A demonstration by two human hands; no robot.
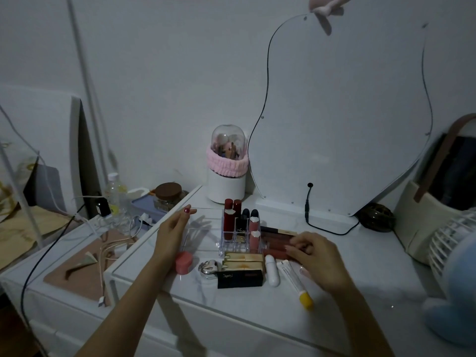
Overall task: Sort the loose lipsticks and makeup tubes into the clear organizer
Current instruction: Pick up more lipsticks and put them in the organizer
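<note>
Behind the makeup, a wavy-edged mirror (pixel 342 119) leans on the wall, its black cable (pixel 322 225) trailing over the white surface (pixel 360 279), beside a white brush holder (pixel 226 181) with a clear dome and a fluffy pink band. A white fan (pixel 453 243) stands at the right edge. The clear organizer (pixel 233 235) sits mid-surface, a transparent plastic grid holding upright dark red, black and pink lipsticks (pixel 231 220) in its cells. Just in front of it lie loose pieces: two gold tubes (pixel 244 261), a boxy black lipstick (pixel 239 278), a silver heart-shaped case (pixel 209 269), a rounded pink container (pixel 184 262), a white capsule-shaped tube (pixel 271 270) and a white tube with a yellow cap (pixel 296 284). Long brown gloss tubes (pixel 280 240) lie right of the organizer. The right hand (pixel 316 258) rests over them, fingers curled onto one; whether it grips is unclear. The left hand (pixel 172 233) hovers left of the organizer, loosely open, holding nothing.
</note>
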